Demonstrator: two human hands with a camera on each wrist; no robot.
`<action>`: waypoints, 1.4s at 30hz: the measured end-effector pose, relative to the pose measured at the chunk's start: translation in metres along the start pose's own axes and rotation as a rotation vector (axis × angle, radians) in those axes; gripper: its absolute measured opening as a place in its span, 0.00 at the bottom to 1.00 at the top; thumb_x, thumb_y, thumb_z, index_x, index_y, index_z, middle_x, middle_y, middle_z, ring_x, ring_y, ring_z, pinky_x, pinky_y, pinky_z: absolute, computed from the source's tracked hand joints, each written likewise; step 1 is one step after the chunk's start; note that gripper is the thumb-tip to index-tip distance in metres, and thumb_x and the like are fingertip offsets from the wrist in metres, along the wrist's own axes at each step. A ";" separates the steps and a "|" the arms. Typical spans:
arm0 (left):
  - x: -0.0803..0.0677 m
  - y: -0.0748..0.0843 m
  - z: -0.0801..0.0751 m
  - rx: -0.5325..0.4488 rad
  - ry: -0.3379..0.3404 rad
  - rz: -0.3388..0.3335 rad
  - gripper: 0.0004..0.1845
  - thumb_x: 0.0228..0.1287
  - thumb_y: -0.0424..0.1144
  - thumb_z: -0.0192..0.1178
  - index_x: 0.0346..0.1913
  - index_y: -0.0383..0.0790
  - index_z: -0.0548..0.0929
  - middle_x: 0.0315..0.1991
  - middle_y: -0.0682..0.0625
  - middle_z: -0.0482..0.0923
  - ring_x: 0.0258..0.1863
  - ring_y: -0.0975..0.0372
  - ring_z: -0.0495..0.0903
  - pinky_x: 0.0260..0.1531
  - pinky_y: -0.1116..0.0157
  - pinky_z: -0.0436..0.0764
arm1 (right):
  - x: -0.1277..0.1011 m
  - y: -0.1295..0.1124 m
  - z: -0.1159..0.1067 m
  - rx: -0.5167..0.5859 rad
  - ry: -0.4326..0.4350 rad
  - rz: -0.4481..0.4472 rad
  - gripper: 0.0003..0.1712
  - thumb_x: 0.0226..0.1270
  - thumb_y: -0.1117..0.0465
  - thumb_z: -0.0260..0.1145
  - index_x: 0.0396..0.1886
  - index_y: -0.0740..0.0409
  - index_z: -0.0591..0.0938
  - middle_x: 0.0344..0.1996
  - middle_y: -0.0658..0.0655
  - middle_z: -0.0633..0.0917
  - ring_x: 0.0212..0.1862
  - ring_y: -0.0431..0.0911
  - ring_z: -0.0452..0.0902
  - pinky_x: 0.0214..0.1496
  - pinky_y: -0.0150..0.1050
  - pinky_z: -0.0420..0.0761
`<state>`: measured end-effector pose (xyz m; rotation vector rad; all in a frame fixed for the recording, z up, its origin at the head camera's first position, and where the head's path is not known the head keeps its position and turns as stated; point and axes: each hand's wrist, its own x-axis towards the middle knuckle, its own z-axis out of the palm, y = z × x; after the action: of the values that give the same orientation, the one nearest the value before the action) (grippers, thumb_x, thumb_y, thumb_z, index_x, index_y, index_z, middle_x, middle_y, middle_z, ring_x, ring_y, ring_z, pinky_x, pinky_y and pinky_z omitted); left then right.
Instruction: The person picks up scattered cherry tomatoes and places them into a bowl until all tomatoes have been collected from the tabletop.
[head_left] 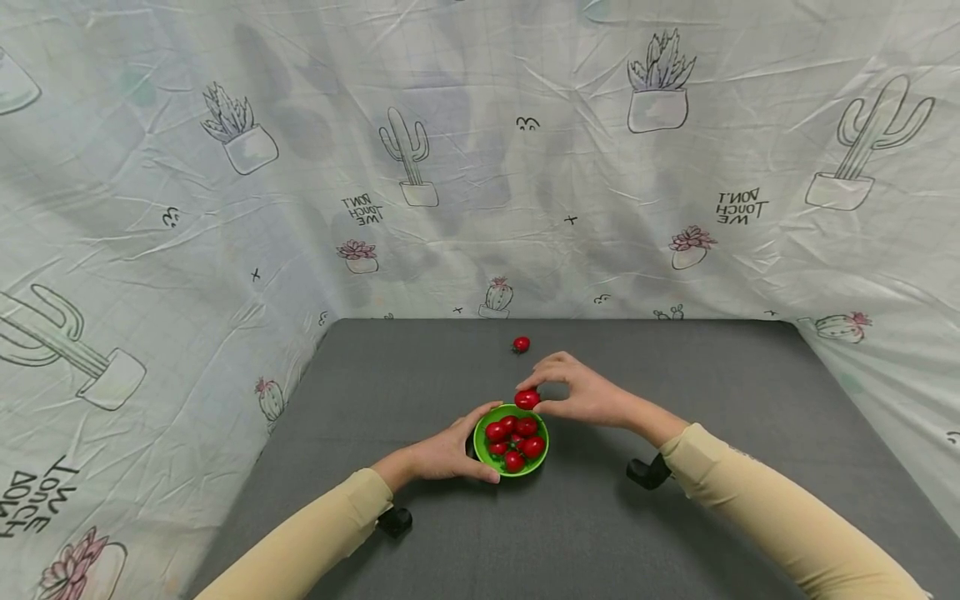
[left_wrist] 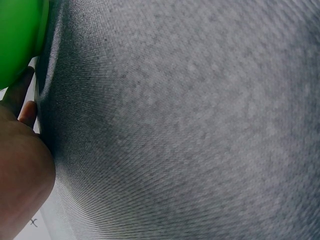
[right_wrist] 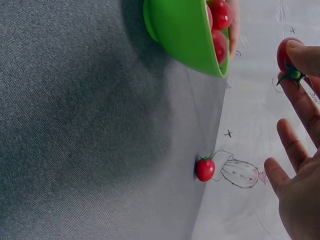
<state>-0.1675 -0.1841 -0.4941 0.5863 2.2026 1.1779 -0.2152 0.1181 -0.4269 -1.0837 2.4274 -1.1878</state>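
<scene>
A green bowl [head_left: 480, 460] holding several cherry tomatoes [head_left: 514, 461] stands on the dark grey table. My left hand [head_left: 448, 451] holds the bowl at its left side, thumb at the near rim and fingers at the far rim. Just above the bowl's far right edge, my right hand [head_left: 581, 392] pinches a red cherry tomato [right_wrist: 284, 54] between thumb and fingers; its green stem shows in the right wrist view. Another cherry tomato [head_left: 521, 344] lies alone on the table beyond the bowl. In the left wrist view only part of the bowl [left_wrist: 20, 40] and hand appear.
The grey table [head_left: 405, 367] meets a white curtain [head_left: 465, 167] printed with potted cacti at its back and sides. Dark wrist mounts [head_left: 648, 472] sit under both forearms, close to the tabletop.
</scene>
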 end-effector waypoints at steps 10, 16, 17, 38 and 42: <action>-0.001 -0.001 0.004 0.010 0.003 -0.006 0.54 0.58 0.58 0.74 0.79 0.76 0.47 0.77 0.51 0.52 0.74 0.53 0.54 0.68 0.41 0.60 | -0.002 0.003 0.012 -0.003 -0.036 -0.030 0.18 0.68 0.56 0.74 0.57 0.39 0.87 0.59 0.47 0.78 0.66 0.50 0.64 0.62 0.63 0.71; -0.002 -0.002 0.006 0.007 0.003 -0.015 0.55 0.58 0.59 0.74 0.79 0.76 0.46 0.77 0.52 0.52 0.74 0.53 0.54 0.67 0.41 0.60 | -0.003 0.005 0.020 -0.011 -0.082 -0.037 0.18 0.68 0.55 0.75 0.57 0.38 0.87 0.55 0.41 0.81 0.66 0.49 0.63 0.61 0.59 0.72; -0.002 -0.002 0.006 0.009 0.005 -0.014 0.55 0.58 0.59 0.74 0.79 0.76 0.46 0.77 0.51 0.52 0.74 0.53 0.54 0.67 0.40 0.61 | -0.003 0.005 0.022 -0.013 -0.090 -0.040 0.18 0.67 0.54 0.75 0.56 0.39 0.87 0.55 0.40 0.82 0.67 0.49 0.63 0.61 0.59 0.71; -0.003 -0.004 0.009 0.034 0.018 0.008 0.55 0.59 0.58 0.74 0.79 0.76 0.45 0.75 0.51 0.54 0.73 0.53 0.57 0.65 0.44 0.64 | -0.007 0.005 0.041 -0.102 -0.124 -0.144 0.19 0.65 0.57 0.77 0.55 0.37 0.88 0.55 0.39 0.83 0.66 0.47 0.63 0.63 0.56 0.70; -0.003 -0.004 0.010 0.033 0.019 0.009 0.55 0.59 0.58 0.74 0.79 0.75 0.46 0.75 0.52 0.54 0.73 0.54 0.57 0.66 0.45 0.64 | -0.007 0.005 0.042 -0.099 -0.126 -0.151 0.20 0.65 0.58 0.77 0.56 0.38 0.88 0.54 0.38 0.83 0.66 0.47 0.63 0.62 0.56 0.70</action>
<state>-0.1586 -0.1820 -0.5013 0.6015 2.2409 1.1581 -0.1924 0.1003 -0.4591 -1.3496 2.3655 -1.0167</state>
